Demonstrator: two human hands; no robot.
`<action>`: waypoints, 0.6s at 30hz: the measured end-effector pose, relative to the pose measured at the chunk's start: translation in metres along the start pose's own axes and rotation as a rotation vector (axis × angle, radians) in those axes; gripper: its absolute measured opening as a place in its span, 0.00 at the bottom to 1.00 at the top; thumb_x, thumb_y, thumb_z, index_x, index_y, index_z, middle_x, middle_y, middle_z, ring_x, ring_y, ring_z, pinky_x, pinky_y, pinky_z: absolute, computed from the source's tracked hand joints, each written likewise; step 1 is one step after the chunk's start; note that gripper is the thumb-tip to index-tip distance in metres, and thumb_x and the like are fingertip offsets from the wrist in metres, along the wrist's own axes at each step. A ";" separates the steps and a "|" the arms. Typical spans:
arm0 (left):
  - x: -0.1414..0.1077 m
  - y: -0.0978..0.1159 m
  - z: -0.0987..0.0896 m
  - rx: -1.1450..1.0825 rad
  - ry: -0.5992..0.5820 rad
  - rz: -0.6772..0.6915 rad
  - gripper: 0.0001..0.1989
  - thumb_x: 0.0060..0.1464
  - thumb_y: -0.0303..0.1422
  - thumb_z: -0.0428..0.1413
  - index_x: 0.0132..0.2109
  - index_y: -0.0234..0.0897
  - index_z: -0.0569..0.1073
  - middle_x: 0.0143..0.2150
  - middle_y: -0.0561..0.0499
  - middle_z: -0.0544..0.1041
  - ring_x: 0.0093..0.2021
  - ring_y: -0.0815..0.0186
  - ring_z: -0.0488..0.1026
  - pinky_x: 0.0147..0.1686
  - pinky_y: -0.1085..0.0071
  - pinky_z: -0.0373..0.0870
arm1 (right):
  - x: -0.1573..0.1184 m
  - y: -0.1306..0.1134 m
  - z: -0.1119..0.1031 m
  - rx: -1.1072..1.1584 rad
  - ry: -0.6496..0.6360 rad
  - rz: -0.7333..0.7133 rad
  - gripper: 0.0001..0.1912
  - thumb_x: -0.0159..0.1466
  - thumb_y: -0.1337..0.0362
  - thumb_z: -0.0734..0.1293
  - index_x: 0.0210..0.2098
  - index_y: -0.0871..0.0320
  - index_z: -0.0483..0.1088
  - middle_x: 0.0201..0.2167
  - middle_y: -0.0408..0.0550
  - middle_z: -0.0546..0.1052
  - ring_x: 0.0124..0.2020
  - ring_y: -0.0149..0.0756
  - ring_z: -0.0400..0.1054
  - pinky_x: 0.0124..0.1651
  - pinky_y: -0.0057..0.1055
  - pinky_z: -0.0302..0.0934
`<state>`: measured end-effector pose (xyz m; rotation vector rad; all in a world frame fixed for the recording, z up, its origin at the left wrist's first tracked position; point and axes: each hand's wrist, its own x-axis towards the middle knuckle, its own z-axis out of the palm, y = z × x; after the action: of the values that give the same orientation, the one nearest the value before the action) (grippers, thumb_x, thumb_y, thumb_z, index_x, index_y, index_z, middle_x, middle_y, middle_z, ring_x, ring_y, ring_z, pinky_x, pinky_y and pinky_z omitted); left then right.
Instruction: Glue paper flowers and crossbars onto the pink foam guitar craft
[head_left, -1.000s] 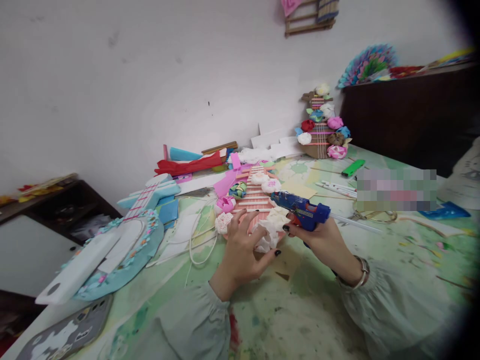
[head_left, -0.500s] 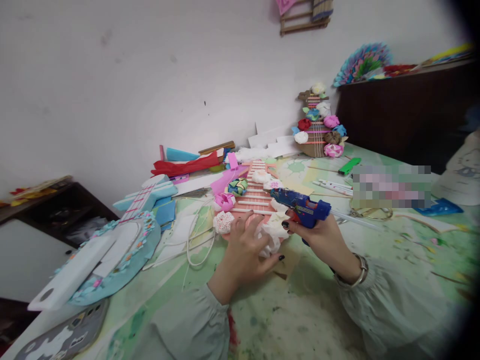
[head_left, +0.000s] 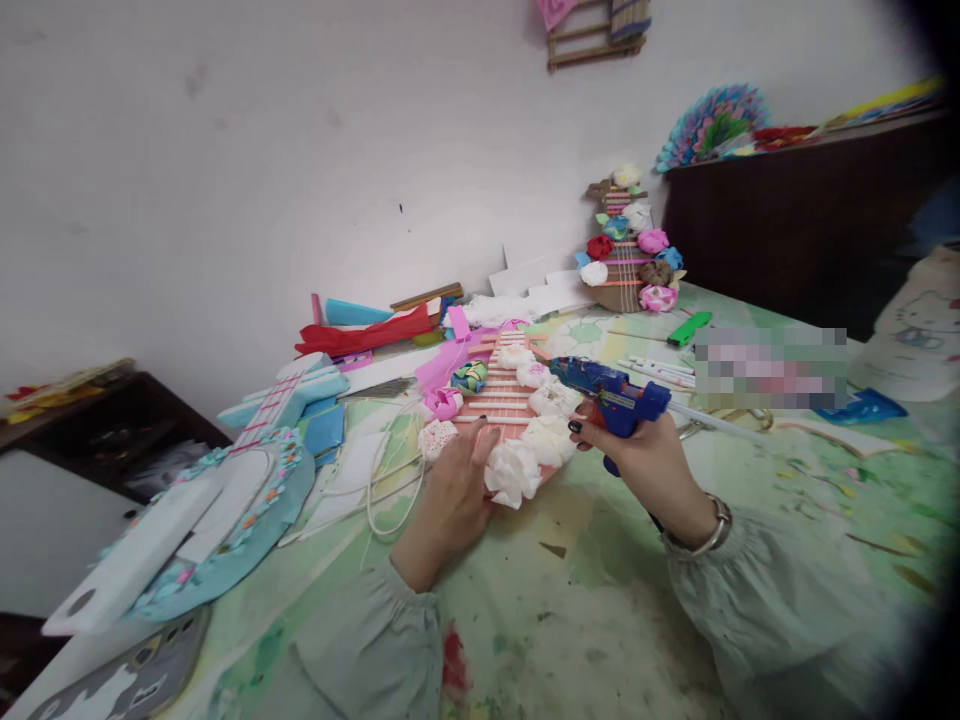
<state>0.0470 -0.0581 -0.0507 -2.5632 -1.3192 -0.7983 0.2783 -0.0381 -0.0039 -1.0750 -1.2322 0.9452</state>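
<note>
In the head view a pink paper-flower pipa-like craft (head_left: 501,408) lies on the table, with white rods across its front. White, pink and green paper flowers run along its sides. A large white crepe-paper flower (head_left: 513,472) sits at its lower end. My left hand (head_left: 454,490) rests on the lower left of the craft, fingers stretched over it, beside that flower; its thumb is mostly hidden. My right hand (head_left: 643,455) grips a blue hot glue gun (head_left: 619,395), its nozzle pointing left over the craft's right-side flowers.
A light-blue round-bodied craft (head_left: 247,500) lies at left, near a phone (head_left: 127,675). White cord (head_left: 373,500) loops beside my left hand. Behind stands a brown flowered craft (head_left: 624,280). A green cutter (head_left: 690,328), scissors (head_left: 750,418) and a white cup-like object (head_left: 919,330) are at right.
My left hand has drawn back to the left from over the white flower, which now shows fully. My right hand with the glue gun has shifted slightly right.
</note>
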 end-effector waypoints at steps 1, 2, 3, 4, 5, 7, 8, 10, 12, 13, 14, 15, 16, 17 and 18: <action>0.000 -0.004 0.004 -0.008 0.005 -0.026 0.37 0.50 0.26 0.53 0.65 0.37 0.47 0.62 0.35 0.59 0.62 0.51 0.58 0.57 0.51 0.60 | 0.000 -0.001 -0.001 0.008 0.008 -0.002 0.19 0.46 0.54 0.74 0.29 0.60 0.69 0.22 0.45 0.74 0.21 0.34 0.68 0.17 0.27 0.58; 0.000 -0.006 0.007 -0.028 0.012 -0.058 0.36 0.51 0.28 0.54 0.65 0.36 0.47 0.60 0.36 0.63 0.60 0.52 0.62 0.55 0.53 0.63 | 0.001 -0.001 -0.001 0.017 0.015 -0.003 0.18 0.46 0.54 0.74 0.29 0.60 0.69 0.22 0.45 0.74 0.21 0.34 0.68 0.17 0.26 0.57; 0.000 -0.008 0.010 -0.058 0.023 -0.094 0.36 0.52 0.31 0.55 0.64 0.37 0.48 0.58 0.37 0.66 0.56 0.54 0.66 0.53 0.56 0.65 | 0.001 -0.002 -0.002 0.026 0.019 -0.001 0.18 0.47 0.54 0.74 0.29 0.60 0.69 0.22 0.45 0.74 0.21 0.35 0.69 0.16 0.26 0.57; 0.001 -0.009 0.011 -0.093 0.044 -0.131 0.37 0.52 0.33 0.56 0.64 0.37 0.49 0.55 0.38 0.69 0.54 0.55 0.69 0.51 0.58 0.68 | 0.001 -0.002 -0.002 0.034 0.023 -0.001 0.18 0.47 0.54 0.74 0.30 0.59 0.69 0.22 0.45 0.74 0.21 0.35 0.69 0.17 0.26 0.57; 0.001 -0.009 0.012 -0.127 0.079 -0.171 0.37 0.51 0.35 0.58 0.64 0.37 0.49 0.54 0.40 0.71 0.51 0.56 0.71 0.49 0.60 0.69 | 0.002 -0.003 -0.003 0.046 0.025 -0.005 0.18 0.47 0.54 0.74 0.30 0.59 0.69 0.21 0.45 0.74 0.21 0.35 0.69 0.17 0.27 0.58; 0.003 -0.007 0.009 -0.183 0.178 -0.250 0.38 0.48 0.34 0.60 0.63 0.39 0.51 0.53 0.41 0.71 0.50 0.58 0.72 0.46 0.62 0.71 | 0.002 -0.005 -0.005 0.075 0.030 -0.023 0.17 0.48 0.55 0.74 0.30 0.58 0.69 0.21 0.45 0.74 0.22 0.36 0.70 0.20 0.29 0.61; 0.004 -0.006 0.007 -0.203 0.241 -0.291 0.38 0.46 0.33 0.61 0.62 0.40 0.53 0.53 0.42 0.71 0.50 0.58 0.72 0.45 0.63 0.71 | 0.002 -0.007 -0.006 0.093 0.037 -0.034 0.16 0.48 0.56 0.74 0.29 0.57 0.69 0.21 0.44 0.74 0.22 0.36 0.70 0.21 0.30 0.63; 0.007 -0.003 0.000 -0.237 0.364 -0.369 0.38 0.43 0.31 0.62 0.60 0.40 0.55 0.53 0.42 0.71 0.49 0.58 0.72 0.43 0.64 0.72 | 0.002 -0.011 -0.007 0.134 0.047 -0.050 0.14 0.48 0.56 0.74 0.28 0.55 0.68 0.22 0.43 0.73 0.23 0.37 0.71 0.25 0.33 0.66; 0.009 -0.002 -0.007 -0.275 0.458 -0.433 0.35 0.42 0.30 0.62 0.57 0.39 0.57 0.50 0.43 0.73 0.47 0.59 0.73 0.40 0.65 0.72 | 0.001 -0.013 -0.008 0.162 0.040 -0.067 0.13 0.49 0.57 0.74 0.28 0.54 0.68 0.23 0.43 0.73 0.23 0.36 0.70 0.28 0.34 0.68; 0.010 -0.002 -0.009 -0.297 0.486 -0.462 0.33 0.42 0.30 0.61 0.56 0.38 0.59 0.48 0.43 0.74 0.44 0.60 0.73 0.38 0.66 0.73 | 0.000 -0.014 -0.008 0.176 0.032 -0.079 0.12 0.50 0.57 0.74 0.28 0.54 0.68 0.23 0.43 0.72 0.24 0.36 0.70 0.28 0.35 0.68; 0.011 -0.003 -0.010 -0.323 0.504 -0.491 0.31 0.42 0.30 0.61 0.54 0.38 0.60 0.45 0.44 0.75 0.41 0.61 0.74 0.35 0.67 0.72 | 0.000 -0.015 -0.008 0.186 0.024 -0.090 0.12 0.51 0.57 0.74 0.28 0.53 0.69 0.24 0.43 0.72 0.24 0.36 0.70 0.28 0.34 0.67; 0.011 -0.004 -0.011 -0.353 0.515 -0.519 0.30 0.42 0.30 0.61 0.53 0.37 0.60 0.43 0.45 0.75 0.39 0.62 0.74 0.33 0.68 0.72 | -0.001 -0.015 -0.009 0.195 0.023 -0.101 0.11 0.51 0.57 0.73 0.29 0.53 0.69 0.25 0.44 0.72 0.25 0.36 0.69 0.28 0.34 0.67; 0.011 -0.005 -0.011 -0.386 0.525 -0.539 0.29 0.42 0.30 0.61 0.52 0.37 0.60 0.42 0.46 0.75 0.38 0.63 0.74 0.33 0.69 0.72 | -0.002 -0.014 -0.009 0.200 0.024 -0.109 0.11 0.51 0.57 0.73 0.30 0.53 0.69 0.26 0.44 0.72 0.25 0.36 0.69 0.28 0.34 0.66; 0.011 -0.006 -0.011 -0.421 0.534 -0.549 0.29 0.42 0.30 0.61 0.51 0.37 0.60 0.43 0.46 0.75 0.39 0.63 0.74 0.33 0.69 0.72 | -0.002 -0.014 -0.009 0.201 0.025 -0.113 0.12 0.52 0.57 0.73 0.30 0.53 0.69 0.27 0.44 0.72 0.25 0.35 0.69 0.28 0.33 0.66; 0.011 -0.007 -0.011 -0.458 0.545 -0.548 0.30 0.41 0.30 0.61 0.52 0.37 0.60 0.44 0.45 0.74 0.40 0.63 0.74 0.35 0.69 0.72 | -0.003 -0.013 -0.009 0.200 0.025 -0.117 0.12 0.52 0.57 0.73 0.31 0.53 0.69 0.27 0.44 0.72 0.25 0.35 0.69 0.27 0.33 0.66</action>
<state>0.0425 -0.0507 -0.0364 -1.9811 -1.7964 -1.9227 0.2870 -0.0451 0.0083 -0.8457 -1.1409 0.9403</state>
